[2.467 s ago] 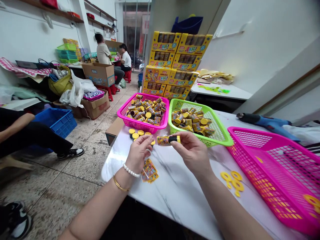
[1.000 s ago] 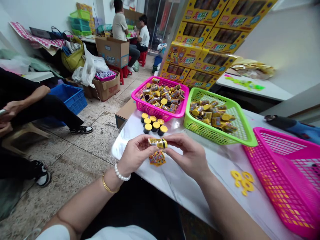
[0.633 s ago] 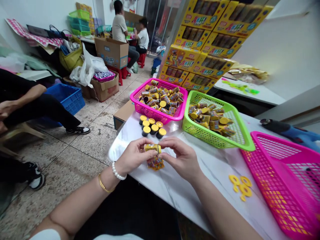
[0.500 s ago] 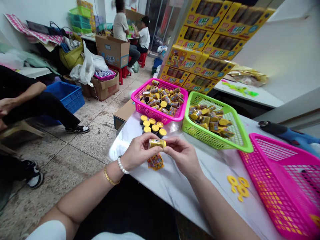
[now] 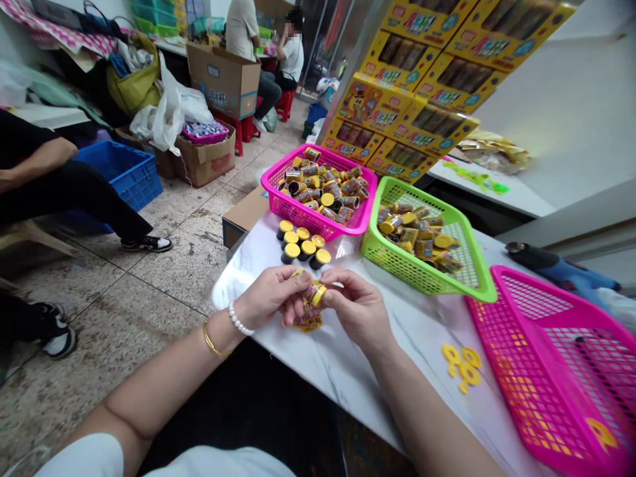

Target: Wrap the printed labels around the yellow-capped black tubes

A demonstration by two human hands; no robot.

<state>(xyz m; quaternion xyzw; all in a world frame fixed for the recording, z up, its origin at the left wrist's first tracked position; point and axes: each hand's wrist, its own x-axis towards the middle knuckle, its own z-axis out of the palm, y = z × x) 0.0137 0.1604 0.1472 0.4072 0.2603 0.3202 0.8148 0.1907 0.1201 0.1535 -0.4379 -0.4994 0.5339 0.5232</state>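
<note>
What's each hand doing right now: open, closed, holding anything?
Left hand: closed, fingertips pinching one end of the small canister.
Right hand: closed, pinching the yellow-capped end of the same small canister.

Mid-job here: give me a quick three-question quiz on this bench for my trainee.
1. True or false: the left hand and right hand hold one yellow-capped tube between them.
2. The loose tubes on the table beside the small pink basket are: A lying flat; B upright; C stacked in twos.
3. What flat things lie on the table beside the large pink basket?
Key: 1 true; 2 B; 3 yellow rings.
</note>
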